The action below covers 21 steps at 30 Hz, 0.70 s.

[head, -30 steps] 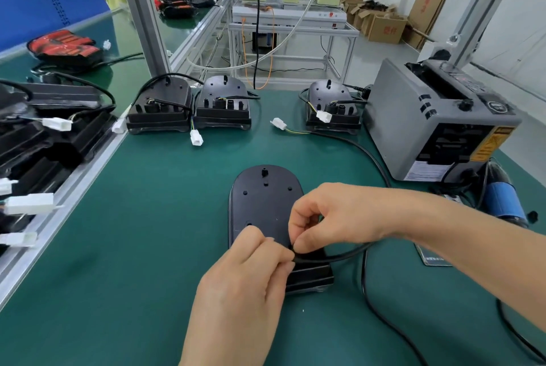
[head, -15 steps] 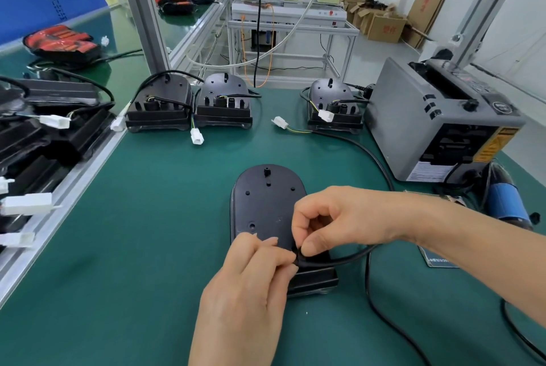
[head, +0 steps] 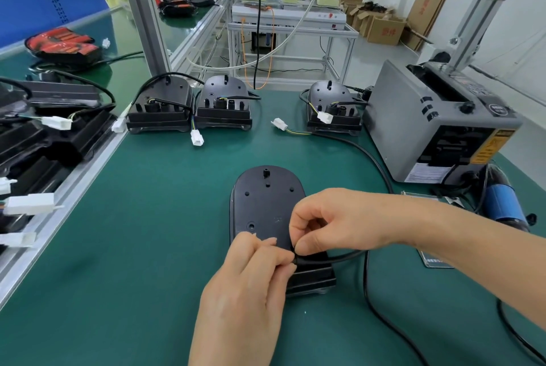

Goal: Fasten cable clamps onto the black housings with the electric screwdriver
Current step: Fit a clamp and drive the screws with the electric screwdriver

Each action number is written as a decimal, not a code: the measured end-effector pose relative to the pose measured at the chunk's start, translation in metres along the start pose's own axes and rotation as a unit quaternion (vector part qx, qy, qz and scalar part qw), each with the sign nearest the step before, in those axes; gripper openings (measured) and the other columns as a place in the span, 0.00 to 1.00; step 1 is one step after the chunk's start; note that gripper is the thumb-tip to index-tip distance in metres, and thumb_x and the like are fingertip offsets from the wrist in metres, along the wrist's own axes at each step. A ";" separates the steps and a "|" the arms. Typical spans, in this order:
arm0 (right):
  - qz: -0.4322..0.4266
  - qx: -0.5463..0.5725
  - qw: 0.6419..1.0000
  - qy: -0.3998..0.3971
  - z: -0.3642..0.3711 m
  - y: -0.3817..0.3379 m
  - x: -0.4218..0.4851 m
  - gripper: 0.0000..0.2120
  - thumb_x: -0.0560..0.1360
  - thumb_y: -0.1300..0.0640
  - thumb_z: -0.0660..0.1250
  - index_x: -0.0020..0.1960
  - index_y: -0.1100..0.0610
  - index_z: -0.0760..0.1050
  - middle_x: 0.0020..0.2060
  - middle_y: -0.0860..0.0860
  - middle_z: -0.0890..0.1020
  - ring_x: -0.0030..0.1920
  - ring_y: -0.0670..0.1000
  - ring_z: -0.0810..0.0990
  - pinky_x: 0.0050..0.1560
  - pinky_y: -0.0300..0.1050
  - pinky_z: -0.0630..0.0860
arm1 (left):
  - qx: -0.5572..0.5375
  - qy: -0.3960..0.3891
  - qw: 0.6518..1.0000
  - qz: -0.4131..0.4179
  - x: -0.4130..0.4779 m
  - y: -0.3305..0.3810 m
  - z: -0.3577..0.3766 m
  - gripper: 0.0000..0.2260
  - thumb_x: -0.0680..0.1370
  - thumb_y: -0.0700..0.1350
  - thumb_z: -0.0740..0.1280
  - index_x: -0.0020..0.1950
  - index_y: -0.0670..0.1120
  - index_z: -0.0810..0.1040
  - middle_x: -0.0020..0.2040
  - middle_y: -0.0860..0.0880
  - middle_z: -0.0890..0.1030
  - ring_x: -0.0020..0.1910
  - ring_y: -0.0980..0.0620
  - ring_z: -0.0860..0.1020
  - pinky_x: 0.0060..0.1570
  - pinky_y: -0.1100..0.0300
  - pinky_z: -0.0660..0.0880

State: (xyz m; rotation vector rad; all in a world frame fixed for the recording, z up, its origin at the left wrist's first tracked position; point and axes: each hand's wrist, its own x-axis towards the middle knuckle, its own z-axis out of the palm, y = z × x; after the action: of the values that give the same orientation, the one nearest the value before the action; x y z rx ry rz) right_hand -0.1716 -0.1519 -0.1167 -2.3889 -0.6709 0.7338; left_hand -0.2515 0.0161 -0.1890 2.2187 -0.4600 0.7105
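Barely anything has shifted: the left hand [head: 251, 286] has crept closer, its grip pinched, like that of the right hand [head: 334, 223], on the black cable [head: 339, 259] at the near end of the black housing [head: 266, 206] on the table [head: 147, 218]. Positioning apparently continues; no screwdriving yet.

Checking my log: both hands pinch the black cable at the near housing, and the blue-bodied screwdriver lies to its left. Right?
Not quite. The head view shows the blue-bodied screwdriver lying to the right of the near housing, beside the grey machine. The left hand and right hand do pinch the black cable there.
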 end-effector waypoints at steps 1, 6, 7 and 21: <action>0.010 -0.009 1.000 -0.007 -0.002 -0.002 0.001 0.06 0.73 0.53 0.70 0.39 0.44 0.75 0.33 0.36 0.77 0.35 0.36 0.74 0.39 0.28 0.69 | 0.001 -0.002 1.000 0.000 0.000 0.000 -0.001 0.01 0.69 0.41 0.71 0.38 0.47 0.81 0.39 0.52 0.76 0.55 0.66 0.75 0.45 0.74 0.70; 0.061 -0.040 0.996 -0.054 -0.013 -0.014 0.010 0.04 0.72 0.49 0.71 0.39 0.45 0.78 0.33 0.36 0.79 0.36 0.35 0.75 0.42 0.33 0.71 | 0.006 -0.041 0.999 -0.008 0.001 0.003 -0.004 0.09 0.66 0.37 0.77 0.38 0.48 0.80 0.37 0.53 0.73 0.52 0.66 0.76 0.33 0.66 0.76; 0.068 -0.045 0.995 -0.063 -0.015 -0.016 0.012 0.04 0.72 0.49 0.71 0.39 0.46 0.78 0.33 0.37 0.79 0.36 0.37 0.75 0.43 0.35 0.72 | 0.007 -0.051 0.999 -0.011 0.002 0.004 -0.005 0.11 0.65 0.36 0.78 0.38 0.49 0.80 0.38 0.53 0.73 0.51 0.66 0.77 0.31 0.63 0.77; 0.100 -0.062 0.989 -0.091 -0.019 -0.026 0.018 0.03 0.73 0.51 0.70 0.40 0.48 0.79 0.34 0.41 0.78 0.31 0.38 0.74 0.35 0.31 0.71 | 0.010 -0.061 0.998 0.023 0.003 0.006 -0.005 0.01 0.69 0.43 0.71 0.39 0.49 0.82 0.36 0.51 0.74 0.46 0.61 0.80 0.30 0.63 0.76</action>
State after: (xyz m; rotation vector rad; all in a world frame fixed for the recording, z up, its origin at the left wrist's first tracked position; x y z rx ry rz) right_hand -0.1541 -0.1294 -0.0936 -2.5504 -0.5674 1.0328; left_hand -0.2543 0.0158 -0.1812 2.2855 -0.5700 0.6072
